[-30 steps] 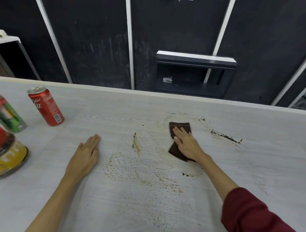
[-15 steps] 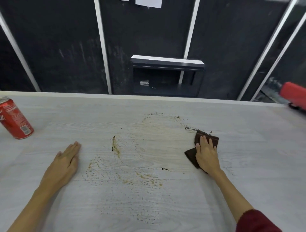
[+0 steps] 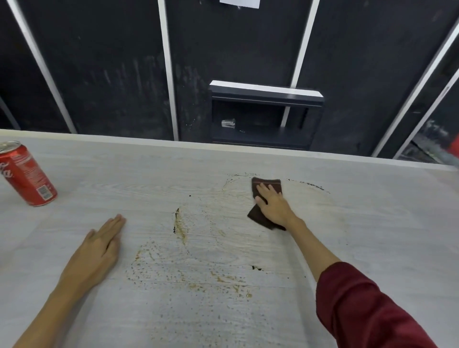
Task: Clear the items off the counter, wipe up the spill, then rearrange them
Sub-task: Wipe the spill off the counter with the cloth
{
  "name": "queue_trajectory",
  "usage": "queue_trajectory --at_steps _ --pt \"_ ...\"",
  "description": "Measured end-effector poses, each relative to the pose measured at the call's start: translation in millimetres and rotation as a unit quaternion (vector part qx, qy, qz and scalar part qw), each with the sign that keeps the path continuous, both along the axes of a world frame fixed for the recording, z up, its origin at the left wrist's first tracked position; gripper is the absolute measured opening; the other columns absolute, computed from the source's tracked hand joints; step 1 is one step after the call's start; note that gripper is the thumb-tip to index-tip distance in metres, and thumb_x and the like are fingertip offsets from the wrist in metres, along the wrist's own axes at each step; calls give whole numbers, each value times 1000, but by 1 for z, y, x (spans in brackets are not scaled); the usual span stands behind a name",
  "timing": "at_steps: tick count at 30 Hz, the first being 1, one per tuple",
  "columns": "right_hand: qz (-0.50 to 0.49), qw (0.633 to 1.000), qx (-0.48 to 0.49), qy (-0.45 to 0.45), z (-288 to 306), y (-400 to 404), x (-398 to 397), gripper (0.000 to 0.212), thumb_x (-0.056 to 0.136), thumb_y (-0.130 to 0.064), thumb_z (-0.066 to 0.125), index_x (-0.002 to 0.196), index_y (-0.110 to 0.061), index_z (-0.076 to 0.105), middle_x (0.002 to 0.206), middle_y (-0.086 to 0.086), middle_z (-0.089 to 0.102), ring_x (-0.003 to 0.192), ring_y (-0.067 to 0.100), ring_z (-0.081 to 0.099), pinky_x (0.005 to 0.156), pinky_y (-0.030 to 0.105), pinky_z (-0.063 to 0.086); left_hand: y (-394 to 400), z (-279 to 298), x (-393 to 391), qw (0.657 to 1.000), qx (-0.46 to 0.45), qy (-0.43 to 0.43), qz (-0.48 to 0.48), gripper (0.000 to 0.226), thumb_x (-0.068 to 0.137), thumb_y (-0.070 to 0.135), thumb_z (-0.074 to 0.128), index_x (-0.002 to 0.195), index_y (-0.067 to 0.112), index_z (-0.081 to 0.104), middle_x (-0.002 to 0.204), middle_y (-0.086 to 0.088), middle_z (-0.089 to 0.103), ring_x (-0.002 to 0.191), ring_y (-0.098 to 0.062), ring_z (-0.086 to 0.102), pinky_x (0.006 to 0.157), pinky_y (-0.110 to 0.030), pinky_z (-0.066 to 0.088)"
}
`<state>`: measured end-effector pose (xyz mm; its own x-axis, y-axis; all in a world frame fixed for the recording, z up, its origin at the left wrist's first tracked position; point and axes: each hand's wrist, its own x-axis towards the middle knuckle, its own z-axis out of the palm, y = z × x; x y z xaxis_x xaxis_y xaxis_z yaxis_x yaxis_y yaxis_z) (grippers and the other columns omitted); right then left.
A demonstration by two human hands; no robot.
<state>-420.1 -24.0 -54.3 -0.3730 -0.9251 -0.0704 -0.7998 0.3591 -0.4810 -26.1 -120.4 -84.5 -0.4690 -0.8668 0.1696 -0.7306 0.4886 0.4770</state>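
dark shelf unit (image 3: 265, 95) behind counter | clear plastic cup (image 3: 228, 123) inside it | white paper (image 3: 239, 3) above

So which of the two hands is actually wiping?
The right hand, pressing the dark brown cloth onto the spill; the left hand rests flat on the bare counter.

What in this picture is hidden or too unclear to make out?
- Brown cloth: its middle is hidden under the right hand, head view.
- Red can: its left side is cut off by the frame edge.
- Red thing at the far right: blurred and cut off, unidentifiable.
- Paper on the wall: cut off by the top edge.
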Motion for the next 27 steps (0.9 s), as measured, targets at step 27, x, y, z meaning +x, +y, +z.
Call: queue_trajectory --at_steps 27 --pt "-56 998 22 -7 7 -51 -69 47 101 -28 27 147 -20 24 157 4 15 146 26 10 117 40 11 0 -2 -3 1000 3 -14 15 61 84 35 20 142 21 28 145 15 19 136 -1 16 113 -26 5"
